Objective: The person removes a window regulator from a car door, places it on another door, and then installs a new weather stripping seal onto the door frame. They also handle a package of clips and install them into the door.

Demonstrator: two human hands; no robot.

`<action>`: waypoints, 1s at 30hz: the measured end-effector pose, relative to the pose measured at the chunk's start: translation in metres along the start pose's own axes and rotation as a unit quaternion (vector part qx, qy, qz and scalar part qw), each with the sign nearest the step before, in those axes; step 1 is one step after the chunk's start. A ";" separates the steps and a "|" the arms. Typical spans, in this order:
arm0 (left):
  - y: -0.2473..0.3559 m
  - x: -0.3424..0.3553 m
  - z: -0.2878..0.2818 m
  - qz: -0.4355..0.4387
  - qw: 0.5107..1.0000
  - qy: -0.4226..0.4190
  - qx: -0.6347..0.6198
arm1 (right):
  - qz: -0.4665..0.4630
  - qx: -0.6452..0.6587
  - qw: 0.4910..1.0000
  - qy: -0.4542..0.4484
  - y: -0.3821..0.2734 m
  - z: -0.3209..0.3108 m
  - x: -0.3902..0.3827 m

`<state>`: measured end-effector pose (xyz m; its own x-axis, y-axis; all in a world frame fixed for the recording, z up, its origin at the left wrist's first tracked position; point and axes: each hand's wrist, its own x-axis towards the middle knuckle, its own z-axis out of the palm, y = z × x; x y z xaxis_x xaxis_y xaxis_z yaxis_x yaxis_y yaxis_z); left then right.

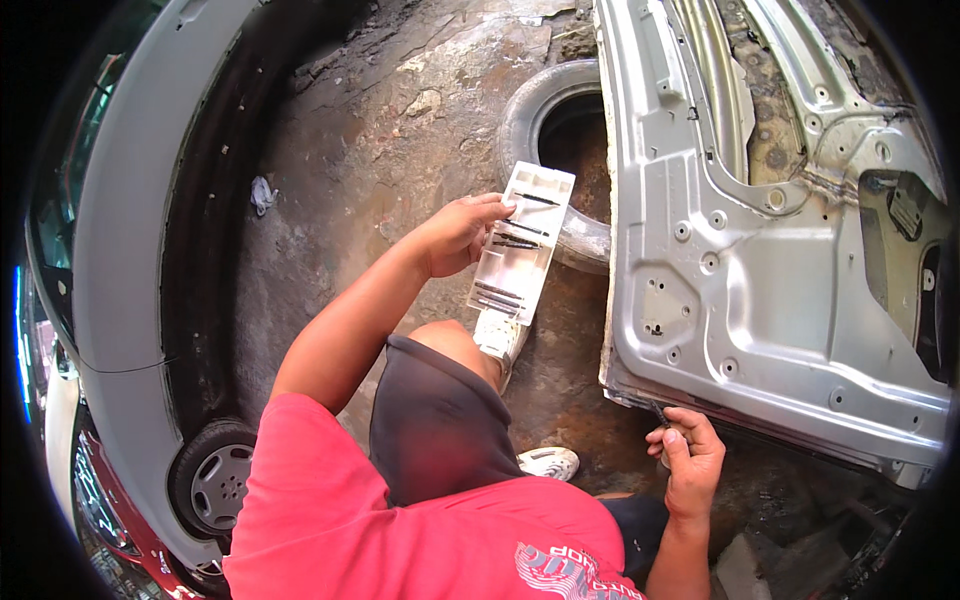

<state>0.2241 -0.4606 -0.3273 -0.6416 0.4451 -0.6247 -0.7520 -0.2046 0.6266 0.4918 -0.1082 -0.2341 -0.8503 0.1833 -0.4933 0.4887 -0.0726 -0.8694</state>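
My left hand (pixel 460 234) grips the left edge of a white plastic drill bit case (pixel 543 262), thumb on top. Several dark and grey drill bits lie across its slots, with bare slots between them. The case is tilted over my shoe. Lower right, my right hand (pixel 692 455) pinches a thin dark drill bit (pixel 659 412) between thumb and fingers. Its tip points up and left, close to the bottom corner of a silver car door panel (pixel 690 290). Whether the tip touches the panel I cannot tell.
A worn tyre (pixel 520 110) lies under the left edge of the door panel. To my left stands a grey car body (pixel 115 230) with a wheel (pixel 215 480). A crumpled white scrap (pixel 263 195) lies on the stained, rough floor (pixel 340 150).
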 end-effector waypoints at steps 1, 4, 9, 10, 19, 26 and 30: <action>0.000 0.001 -0.001 -0.001 1.000 0.002 -0.007 | 0.003 0.011 1.000 -0.004 -0.002 0.004 0.002; -0.002 0.006 -0.010 -0.002 1.000 0.004 0.004 | 0.032 0.064 0.997 -0.022 -0.007 0.017 0.011; -0.007 0.008 -0.020 0.001 1.000 0.006 -0.016 | 0.111 0.142 0.981 -0.065 -0.015 0.046 0.027; -0.009 0.009 -0.024 0.001 1.000 0.003 -0.019 | 0.114 0.125 0.982 -0.083 -0.015 0.053 0.032; 0.002 -0.015 -0.005 -0.010 1.000 0.015 0.010 | -0.096 -0.208 0.953 -0.198 -0.067 0.148 0.092; 0.016 -0.038 0.026 -0.028 0.998 0.023 0.051 | -0.239 -0.399 0.872 -0.154 -0.077 0.185 0.090; 0.018 -0.049 0.052 -0.023 0.996 0.034 0.077 | -0.213 -0.415 0.862 -0.199 -0.083 0.173 0.084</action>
<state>0.2498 -0.4412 -0.2611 -0.6201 0.3896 -0.6809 -0.7519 -0.0475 0.6575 0.3456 -0.2567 -0.2084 -0.9065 -0.3423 -0.2472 -0.0542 0.6749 -0.7359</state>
